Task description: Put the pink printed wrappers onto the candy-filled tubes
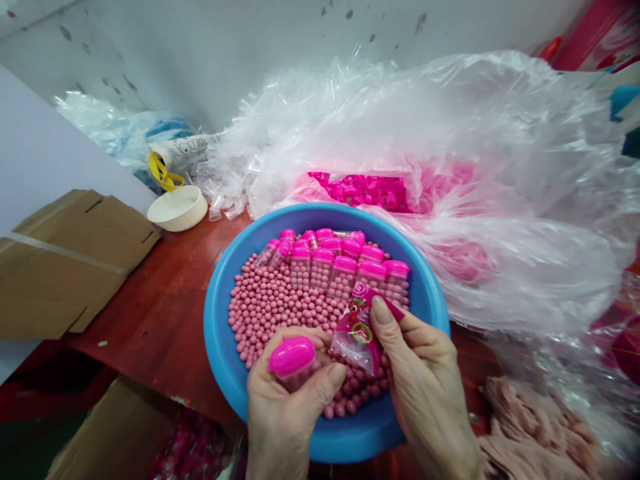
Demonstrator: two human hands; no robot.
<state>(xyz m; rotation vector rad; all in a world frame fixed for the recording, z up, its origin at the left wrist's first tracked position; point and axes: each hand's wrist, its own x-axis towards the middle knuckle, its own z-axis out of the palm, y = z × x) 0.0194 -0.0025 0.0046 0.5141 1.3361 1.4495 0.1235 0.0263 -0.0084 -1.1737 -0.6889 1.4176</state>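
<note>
In the head view, my left hand [285,413] is wrapped round a small clear box with a bright pink cap [294,357], tilted with the cap toward me. My right hand [425,373] pinches a printed pink and clear wrapper [361,327] between thumb and fingers, close beside the box. Both hands are over a blue basin [220,280] of pink round beads [280,300]. Several filled clear boxes with pink caps [343,275] stand and lean on the beads at the basin's far side. My left fingertips are partly hidden behind the box.
Behind the basin spreads a large clear plastic bag [500,133] with pink caps [370,190] at its opening. Clear empty containers [235,180] pile up at the back left, near a white bowl [179,208] and yellow tape ring [163,172]. Flattened cardboard [65,267] lies left; a cloth [540,427] lies right.
</note>
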